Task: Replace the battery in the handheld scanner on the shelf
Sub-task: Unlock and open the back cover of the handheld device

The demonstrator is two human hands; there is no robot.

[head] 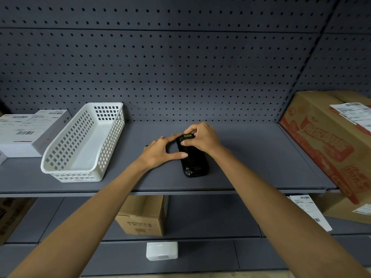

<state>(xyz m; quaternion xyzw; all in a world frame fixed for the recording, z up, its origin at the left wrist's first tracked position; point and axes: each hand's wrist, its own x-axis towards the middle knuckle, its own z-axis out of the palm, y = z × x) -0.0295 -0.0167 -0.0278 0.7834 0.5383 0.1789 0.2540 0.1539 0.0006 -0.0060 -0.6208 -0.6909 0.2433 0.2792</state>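
- Grey pegboard backs a grey shelf [251, 153] where both hands work.
- Right hand [202, 138] curls over the far end of the black scanner [193, 159], thumb and fingertips pinching it by a small yellow label.
- Left hand [160, 151] is spread beside it, forefinger reaching the scanner's far end and straight thumb touching its left edge, with an open gap between the two.
- Scanner lies flat on the shelf, middle right, its near end pointing toward the front edge.
- Just behind the left hand a small dark thing peeks out; what it is cannot be told.
- White plastic basket [84, 145] sits well to the left, with white labelled boxes [22, 133] beyond it.
- Big cardboard carton [329, 141] with red print stands at the right end.
- Below, a lower shelf holds a brown box [142, 215] and a small white packet [161, 250].
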